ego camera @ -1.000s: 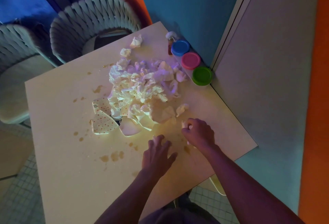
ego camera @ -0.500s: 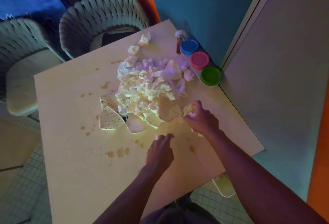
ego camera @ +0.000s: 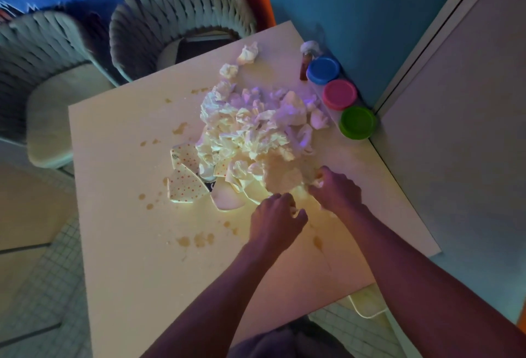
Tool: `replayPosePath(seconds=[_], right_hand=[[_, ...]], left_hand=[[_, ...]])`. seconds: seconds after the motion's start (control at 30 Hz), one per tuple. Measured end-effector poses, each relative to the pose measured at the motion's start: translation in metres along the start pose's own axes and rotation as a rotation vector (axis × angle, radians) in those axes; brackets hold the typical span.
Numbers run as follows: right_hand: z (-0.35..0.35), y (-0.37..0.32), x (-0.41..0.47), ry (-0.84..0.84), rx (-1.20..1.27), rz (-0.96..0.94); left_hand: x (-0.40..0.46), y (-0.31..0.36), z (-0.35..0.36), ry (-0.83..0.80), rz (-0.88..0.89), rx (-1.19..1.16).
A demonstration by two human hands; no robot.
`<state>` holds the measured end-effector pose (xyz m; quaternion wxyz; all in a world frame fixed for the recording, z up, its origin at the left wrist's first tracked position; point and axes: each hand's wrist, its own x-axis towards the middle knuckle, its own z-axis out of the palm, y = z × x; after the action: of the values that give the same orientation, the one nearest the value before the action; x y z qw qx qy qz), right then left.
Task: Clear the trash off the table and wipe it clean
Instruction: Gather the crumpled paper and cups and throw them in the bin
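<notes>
Head view: the pile of crumpled tissues (ego camera: 256,130) sits mid-table (ego camera: 119,244), stretching from the two stray wads near the far edge toward the near-right, so its long axis runs diagonally away from the person. Its near end is just beyond both hands, and that is the relation the next gather depends on: the trash lies ahead and a little left of the hands, within reach of either. The right hand (ego camera: 336,190) is nearer, touching the pile's near-right fringe with fingers curled around a small wad of tissue. The left hand (ego camera: 276,215) sits just beside it, toward the near edge, fingers bent over what looks like a small scrap; whether it truly grips is hard to tell. Dotted paper-plate pieces (ego camera: 185,181) lie at the pile's left side, farther from the hands. Brown spill spots (ego camera: 196,239) dot the surface. Three lidded tubs (ego camera: 340,94) line the right edge.
</notes>
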<state>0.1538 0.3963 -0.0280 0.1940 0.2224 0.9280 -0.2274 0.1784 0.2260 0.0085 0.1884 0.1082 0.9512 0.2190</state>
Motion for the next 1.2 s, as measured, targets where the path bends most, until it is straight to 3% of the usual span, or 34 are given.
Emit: replayPosePath(seconds=[0.17,0.47,0.83,1.2], right_hand=[[0.001,0.012,-0.007,0.039,0.102,0.018],[-0.004,0.027,-0.021,0.116,0.342,0.126],[-0.010,0.035,-0.030,0.061,0.625,0.213],[-0.019,0.023,-0.044,-0.030,0.596,0.094]], left_hand=[[0.030,0.019,-0.001,-0.054,0.031,0.093],[0.079,0.043,0.009,-0.165,0.023,0.518],[0.074,0.038,0.018,-0.162,0.071,0.447],[0.016,0.013,0.031,-0.080,0.097,0.185]])
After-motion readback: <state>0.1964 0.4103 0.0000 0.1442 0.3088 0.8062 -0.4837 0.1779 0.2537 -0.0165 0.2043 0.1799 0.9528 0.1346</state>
